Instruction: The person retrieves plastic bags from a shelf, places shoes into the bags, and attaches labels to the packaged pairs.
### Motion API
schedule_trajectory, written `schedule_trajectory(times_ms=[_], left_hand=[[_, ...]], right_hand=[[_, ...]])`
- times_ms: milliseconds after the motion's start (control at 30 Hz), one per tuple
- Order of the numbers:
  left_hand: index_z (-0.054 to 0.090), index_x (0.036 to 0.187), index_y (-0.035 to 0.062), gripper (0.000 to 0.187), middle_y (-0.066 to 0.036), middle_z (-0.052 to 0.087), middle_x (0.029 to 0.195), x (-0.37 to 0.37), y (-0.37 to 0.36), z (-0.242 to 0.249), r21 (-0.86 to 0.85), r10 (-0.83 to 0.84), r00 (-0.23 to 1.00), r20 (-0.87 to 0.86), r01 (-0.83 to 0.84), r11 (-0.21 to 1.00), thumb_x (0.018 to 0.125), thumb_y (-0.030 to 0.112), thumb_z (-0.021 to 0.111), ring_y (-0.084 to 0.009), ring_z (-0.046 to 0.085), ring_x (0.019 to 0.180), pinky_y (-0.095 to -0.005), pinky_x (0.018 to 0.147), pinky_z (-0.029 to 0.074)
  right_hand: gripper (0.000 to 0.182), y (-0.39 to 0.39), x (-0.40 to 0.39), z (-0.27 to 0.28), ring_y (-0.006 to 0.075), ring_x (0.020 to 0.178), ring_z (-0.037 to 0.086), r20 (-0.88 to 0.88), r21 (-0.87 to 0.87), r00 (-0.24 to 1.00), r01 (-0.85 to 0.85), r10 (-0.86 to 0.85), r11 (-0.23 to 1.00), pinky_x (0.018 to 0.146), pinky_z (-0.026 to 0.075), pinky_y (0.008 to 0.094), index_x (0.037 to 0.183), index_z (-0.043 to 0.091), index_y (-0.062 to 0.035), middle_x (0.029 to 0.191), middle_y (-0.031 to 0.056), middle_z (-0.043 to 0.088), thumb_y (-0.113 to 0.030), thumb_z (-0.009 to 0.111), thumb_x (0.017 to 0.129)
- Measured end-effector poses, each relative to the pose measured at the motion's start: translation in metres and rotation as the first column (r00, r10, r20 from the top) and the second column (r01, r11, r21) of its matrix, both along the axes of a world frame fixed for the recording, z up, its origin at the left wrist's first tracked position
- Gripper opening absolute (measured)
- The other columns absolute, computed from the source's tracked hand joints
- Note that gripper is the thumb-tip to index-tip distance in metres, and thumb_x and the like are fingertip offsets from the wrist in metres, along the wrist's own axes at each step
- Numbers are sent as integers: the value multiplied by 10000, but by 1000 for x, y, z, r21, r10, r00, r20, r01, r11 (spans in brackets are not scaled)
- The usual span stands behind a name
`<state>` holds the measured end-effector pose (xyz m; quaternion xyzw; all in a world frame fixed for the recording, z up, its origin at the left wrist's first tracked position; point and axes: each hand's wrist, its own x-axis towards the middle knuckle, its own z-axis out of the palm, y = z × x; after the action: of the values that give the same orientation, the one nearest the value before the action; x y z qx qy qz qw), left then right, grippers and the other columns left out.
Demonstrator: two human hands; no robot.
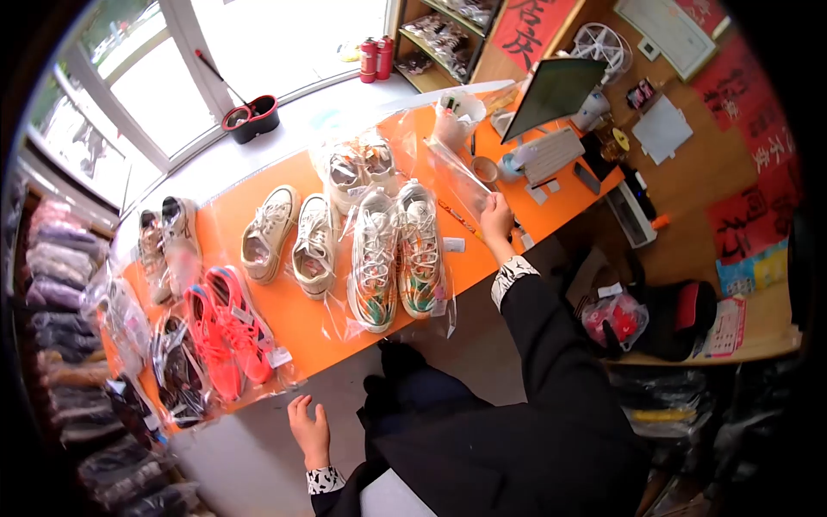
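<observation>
My right hand (497, 217) is closed on the near end of a clear plastic bag (463, 179), which stretches away over the orange table (332, 345). Beside it lies an orange pencil-like stick (458, 218). Below the table's front edge hangs my left hand (309, 429), fingers apart and holding nothing. Between the hands sit white sneakers with green and orange patches (376, 254) on clear plastic. To their left stands a pair of beige sneakers (314, 246), unwrapped. Bright pink sneakers (228, 332) are nearest my left hand on the table.
More wrapped shoes (360, 164) stand farther back, and dark shoes (177, 366) at the left end. A monitor (554, 96), keyboard (551, 155) and cup (484, 170) occupy the right end. Bagged goods fill a rack (65, 345) at left. A mop bucket (251, 119) stands behind.
</observation>
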<state>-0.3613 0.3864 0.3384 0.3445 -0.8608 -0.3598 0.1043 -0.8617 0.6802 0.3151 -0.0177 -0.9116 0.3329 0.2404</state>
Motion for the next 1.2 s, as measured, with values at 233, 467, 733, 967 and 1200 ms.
schedule_trajectory(times_ms=[233,467,733,967,1200], left_hand=[[655,1043,28,284,-150,613,1109,83,108,17,-19,433,896,101,-434,901,786,147,678,-320,593,1053,-397,906,486],[689,918,73,192,-149,626,967,66,284,9,-158,854,505,129,-839,520,769,154,601,-355,610,917,-453,807,503],[650,1024,62,252,-124,591,1052,93,426,31,-48,936,305,173,-947,318,820,191,578,-306,584,1022,-424,871,470],[668,1041,56,278,-110,623,1091,216,545,60,-145,996,-65,60,-988,-55,830,226,606,-308,612,1002,-396,856,506],[629,948,21,179,-153,628,990,425,652,140,-403,905,0,-424,-895,-189,783,84,660,-345,613,942,-403,814,509]], right_hand=[[107,-62,59,23,371,830,588,-5,226,716,-679,698,699,680,453,456,919,566,-22,887,193,586,-64,589,823],[232,-142,182,62,262,916,598,-405,125,-17,-992,914,37,743,498,289,1087,583,50,1050,159,585,63,543,859],[168,-68,315,63,247,811,621,-233,-118,-523,-821,820,-558,720,526,329,1041,640,39,934,142,651,-13,634,881],[165,16,411,82,314,831,603,-153,-182,-702,-671,695,-718,751,505,365,1021,640,21,931,165,631,-23,604,867],[218,133,534,78,210,679,575,-218,-187,-723,-628,655,-755,600,471,274,963,599,19,837,119,565,121,531,783]])
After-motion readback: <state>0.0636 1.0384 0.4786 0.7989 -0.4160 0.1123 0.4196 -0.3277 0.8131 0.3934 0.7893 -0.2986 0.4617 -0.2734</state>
